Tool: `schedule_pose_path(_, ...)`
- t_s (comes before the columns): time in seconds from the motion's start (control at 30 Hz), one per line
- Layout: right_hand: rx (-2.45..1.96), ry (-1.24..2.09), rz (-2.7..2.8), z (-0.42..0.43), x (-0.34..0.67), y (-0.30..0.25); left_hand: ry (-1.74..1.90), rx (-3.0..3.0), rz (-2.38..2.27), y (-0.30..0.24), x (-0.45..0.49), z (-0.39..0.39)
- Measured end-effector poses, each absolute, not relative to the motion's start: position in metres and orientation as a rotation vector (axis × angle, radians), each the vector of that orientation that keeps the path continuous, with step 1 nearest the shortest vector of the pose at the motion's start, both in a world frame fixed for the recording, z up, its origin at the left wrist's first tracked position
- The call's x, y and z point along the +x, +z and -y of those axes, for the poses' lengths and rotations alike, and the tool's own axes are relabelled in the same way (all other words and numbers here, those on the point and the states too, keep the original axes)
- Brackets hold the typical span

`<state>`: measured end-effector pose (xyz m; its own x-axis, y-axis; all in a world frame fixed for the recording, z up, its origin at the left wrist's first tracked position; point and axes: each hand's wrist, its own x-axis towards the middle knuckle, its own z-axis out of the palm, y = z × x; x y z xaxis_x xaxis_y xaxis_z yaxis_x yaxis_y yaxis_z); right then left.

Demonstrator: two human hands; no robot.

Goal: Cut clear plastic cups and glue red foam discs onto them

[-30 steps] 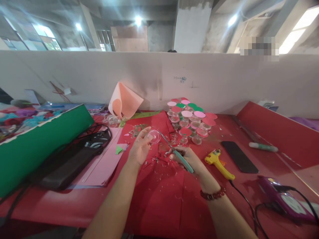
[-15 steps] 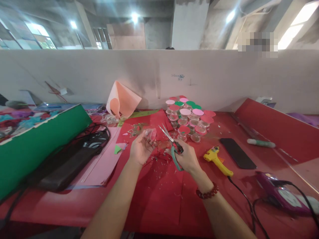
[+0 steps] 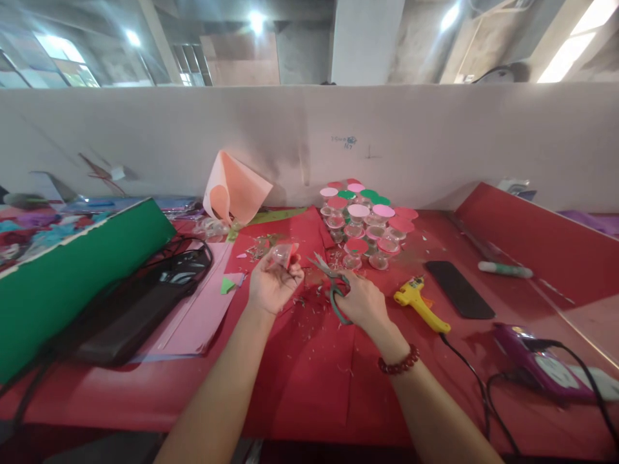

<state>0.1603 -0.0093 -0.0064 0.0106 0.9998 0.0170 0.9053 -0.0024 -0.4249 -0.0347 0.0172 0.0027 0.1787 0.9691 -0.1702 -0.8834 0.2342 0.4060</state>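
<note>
Nearest, a beaded bracelet (image 3: 399, 362) is circling the right wrist, while a purple box (image 3: 525, 357) is lying off to the right on the red table (image 3: 309, 399). Just beyond, the right hand (image 3: 366, 298) is gripping scissors (image 3: 333, 276), its fingers curled around the green handle; the blades are standing slightly apart, pointing toward the left hand (image 3: 273, 283). That hand is holding a clear plastic cup (image 3: 280, 255) with a reddish rim, fingers and thumb closed on it. A yellow glue gun (image 3: 423, 309) is lying to the right, and pink sheets (image 3: 203, 312) are lying to the left. Farther back, disc-topped cups (image 3: 358, 211) are standing clustered in pink, red and green. Behind everything, a peach sheet (image 3: 249, 190) is leaning before the pale partition (image 3: 420, 129).
</note>
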Motion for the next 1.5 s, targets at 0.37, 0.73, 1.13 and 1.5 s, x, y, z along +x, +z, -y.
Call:
schedule_pose_path(0.37,-2.136,0.361,2.054,0.001,0.177,-0.008,1.579,0.821,-0.789,-0.006,-0.019,-0.020)
schedule_pose_path(0.73,-2.166,0.227,2.189,0.007,0.177,-0.006,1.698,1.691,-1.150,-0.003,-0.016,-0.006)
schedule_pose_path(1.13,-2.002,0.343,2.116,0.002,0.182,-0.004,1.411,1.346,-1.220,-0.023,-0.008,-0.017)
schedule_pose_path(1.5,-2.073,0.388,2.011,0.001,0.178,0.001,0.708,1.586,-0.933,-0.017,-0.007,-0.006)
